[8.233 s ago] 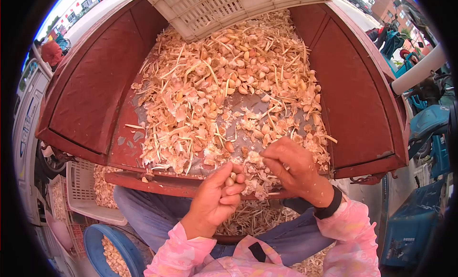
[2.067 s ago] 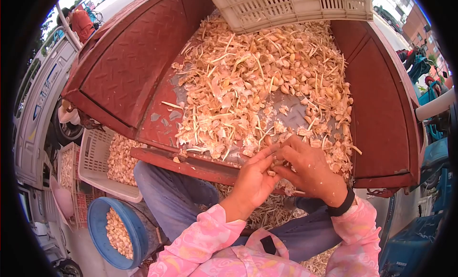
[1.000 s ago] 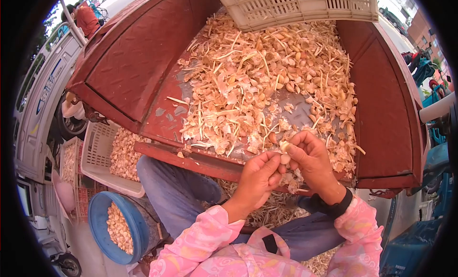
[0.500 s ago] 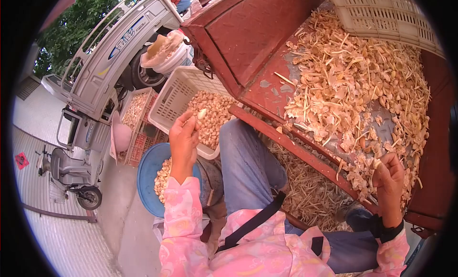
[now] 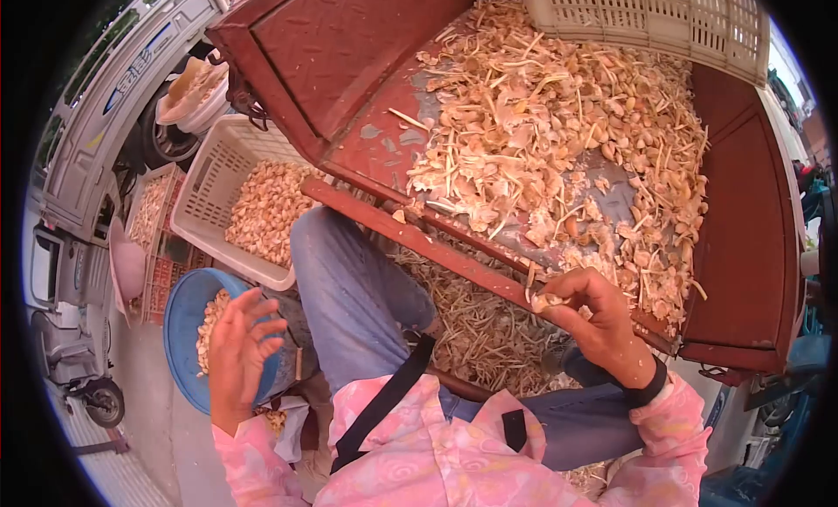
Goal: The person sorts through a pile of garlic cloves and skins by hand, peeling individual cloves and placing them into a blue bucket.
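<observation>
My right hand [image 5: 604, 319] pinches a pale garlic clove [image 5: 548, 303] between thumb and fingertips, over the front edge of the red metal truck bed [image 5: 471, 261]. My left hand [image 5: 244, 343] is raised beside the blue bucket [image 5: 179, 332], its fingers loosely bent and apart, with nothing visible in them. Pale cloves [image 5: 209, 324] lie inside that bucket. A big heap of garlic skins, stalks and loose cloves [image 5: 559, 132] covers the bed in front of me. The white plastic crate [image 5: 205, 171] to the left holds many garlic cloves [image 5: 272, 202].
A cream slatted crate [image 5: 655, 23] stands on the heap's far side. Stalks and skins [image 5: 489, 332] litter the ground below the bed. Leftward are a pink hat [image 5: 127, 261], red crates [image 5: 166, 289], a white tub [image 5: 196, 106], a cargo vehicle [image 5: 122, 79] and a scooter [image 5: 74, 359].
My view has turned to the right. My left hand has lowered from near the white crate to the bucket and opened. My right hand has come from the heap toward my body.
</observation>
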### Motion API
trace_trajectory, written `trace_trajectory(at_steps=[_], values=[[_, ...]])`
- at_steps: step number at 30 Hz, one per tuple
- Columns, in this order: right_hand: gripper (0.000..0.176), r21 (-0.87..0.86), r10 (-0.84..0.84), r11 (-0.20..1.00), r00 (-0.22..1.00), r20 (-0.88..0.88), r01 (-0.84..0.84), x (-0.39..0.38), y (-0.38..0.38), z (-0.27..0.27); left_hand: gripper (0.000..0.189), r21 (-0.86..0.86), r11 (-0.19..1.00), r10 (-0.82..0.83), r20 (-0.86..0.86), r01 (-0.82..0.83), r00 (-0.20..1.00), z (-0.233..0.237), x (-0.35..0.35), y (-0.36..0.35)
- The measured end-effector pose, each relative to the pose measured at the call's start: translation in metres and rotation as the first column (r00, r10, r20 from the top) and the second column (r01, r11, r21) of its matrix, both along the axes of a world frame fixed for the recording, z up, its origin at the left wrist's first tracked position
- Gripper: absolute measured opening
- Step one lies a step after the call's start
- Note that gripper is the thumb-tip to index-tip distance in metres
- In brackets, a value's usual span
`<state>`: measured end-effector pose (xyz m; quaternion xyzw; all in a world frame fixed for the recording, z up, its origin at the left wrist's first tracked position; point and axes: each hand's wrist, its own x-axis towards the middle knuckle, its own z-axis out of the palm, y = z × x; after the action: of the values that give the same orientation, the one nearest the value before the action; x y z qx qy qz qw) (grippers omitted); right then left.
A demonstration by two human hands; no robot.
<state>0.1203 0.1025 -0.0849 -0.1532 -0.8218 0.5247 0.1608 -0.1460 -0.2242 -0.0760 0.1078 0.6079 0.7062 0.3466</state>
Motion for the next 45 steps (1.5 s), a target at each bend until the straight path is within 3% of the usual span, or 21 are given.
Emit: trace_trajectory(at_steps=[3, 5, 8, 10, 14, 18, 20, 22, 23, 24, 25, 26, 27, 28, 30, 31, 33, 36, 40, 42, 45], values=[[0.019, 0.258, 0.128, 0.962, 0.979, -0.157, -0.084, -0.008, -0.010, -0.002, 0.056, 0.381, 0.790, -0.613, 0.464, 0.481, 0.640, -0.013, 0.072, 0.102], [0.019, 0.468, 0.282, 0.861, 0.953, -0.112, -0.200, -0.013, -0.023, -0.001, 0.048, 0.438, 0.777, -0.616, 0.676, 0.451, 0.405, -0.014, 0.104, 0.145], [0.018, 0.539, 0.276, 0.822, 0.957, -0.093, -0.185, -0.007, -0.024, 0.011, 0.035, 0.421, 0.815, -0.570, 0.709, 0.398, 0.415, -0.047, 0.108, 0.137], [0.016, 0.496, 0.124, 0.867, 0.983, -0.136, -0.041, -0.001, -0.008, 0.012, 0.024, 0.245, 0.921, -0.386, 0.689, 0.304, 0.613, -0.035, 0.081, 0.102], [0.010, 0.472, -0.421, 0.790, 0.906, -0.046, 0.391, 0.028, 0.068, 0.000, 0.015, -0.025, 0.980, 0.197, 0.300, -0.199, 0.933, -0.015, 0.017, -0.049], [0.019, 0.652, -0.362, 0.724, 0.929, 0.081, 0.226, 0.022, 0.083, -0.012, 0.013, -0.230, 0.794, 0.600, 0.145, -0.563, 0.787, -0.015, 0.000, -0.212], [0.026, 0.784, -0.278, 0.614, 0.955, 0.103, 0.094, 0.028, 0.110, -0.043, 0.013, -0.326, 0.714, 0.693, 0.198, -0.620, 0.693, -0.039, 0.009, -0.275], [0.019, 0.619, -0.338, 0.785, 0.854, 0.396, 0.024, 0.035, 0.146, -0.057, 0.015, -0.621, 0.479, 0.850, 0.151, -0.620, 0.505, -0.081, 0.027, -0.298], [0.016, 0.627, -0.341, 0.779, 0.844, 0.413, 0.008, 0.023, 0.124, -0.041, 0.024, -0.627, 0.499, 0.834, 0.160, -0.599, 0.528, -0.124, 0.032, -0.338], [0.012, 0.657, -0.381, 0.754, 0.822, 0.424, 0.011, 0.015, 0.105, -0.026, 0.035, -0.830, 0.409, 0.644, -0.031, -0.378, 0.765, -0.100, 0.051, -0.292], [0.011, 0.742, -0.408, 0.669, 0.855, 0.321, 0.041, 0.011, 0.086, -0.017, 0.040, -0.858, 0.288, 0.679, -0.130, -0.425, 0.722, -0.113, 0.049, -0.296], [0.014, 0.784, -0.405, 0.620, 0.870, 0.283, 0.033, 0.009, 0.078, -0.008, 0.045, -0.871, 0.162, 0.703, -0.228, -0.464, 0.674, -0.127, 0.045, -0.299], [0.015, 0.832, -0.427, 0.555, 0.860, 0.280, 0.005, 0.009, 0.076, -0.004, 0.038, -0.761, 0.375, 0.580, -0.254, -0.530, 0.774, -0.151, 0.033, -0.345], [0.016, 0.817, -0.429, 0.575, 0.866, 0.259, 0.040, 0.010, 0.077, -0.002, 0.034, -0.660, 0.302, 0.643, -0.392, -0.688, 0.658, -0.135, 0.016, -0.331], [0.015, 0.629, -0.443, 0.764, 0.828, 0.344, 0.147, 0.011, 0.082, 0.001, 0.026, -0.389, 0.148, 0.680, -0.627, -0.909, 0.379, -0.097, -0.015, -0.305], [0.013, 0.392, -0.430, 0.879, 0.808, 0.403, 0.272, 0.015, 0.087, 0.006, 0.032, -0.271, 0.217, 0.654, -0.673, -0.938, 0.346, -0.051, -0.013, -0.245], [0.010, -0.182, -0.320, 0.874, 0.816, 0.482, 0.451, 0.018, 0.094, 0.008, 0.029, -0.177, 0.417, 0.575, -0.708, -0.891, 0.410, 0.012, -0.017, -0.162], [0.006, -0.538, -0.234, 0.746, 0.910, 0.341, 0.393, 0.033, 0.103, 0.003, 0.026, 0.097, 0.888, 0.432, -0.508, -0.449, 0.745, 0.040, -0.012, -0.056], [0.010, -0.738, -0.149, 0.630, 0.971, 0.189, 0.241, 0.038, 0.090, 0.001, 0.035, 0.102, 0.969, -0.213, -0.109, 0.224, 0.971, 0.040, 0.077, 0.134], [0.011, -0.694, -0.119, 0.687, 0.976, 0.184, 0.214, 0.036, 0.078, 0.011, 0.043, 0.231, 0.832, -0.553, 0.270, 0.505, 0.788, 0.020, 0.113, 0.192], [0.014, -0.474, -0.032, 0.876, 0.991, 0.126, 0.088, 0.030, 0.061, 0.010, 0.037, 0.382, 0.786, -0.614, 0.575, 0.486, 0.540, -0.012, 0.149, 0.250]])
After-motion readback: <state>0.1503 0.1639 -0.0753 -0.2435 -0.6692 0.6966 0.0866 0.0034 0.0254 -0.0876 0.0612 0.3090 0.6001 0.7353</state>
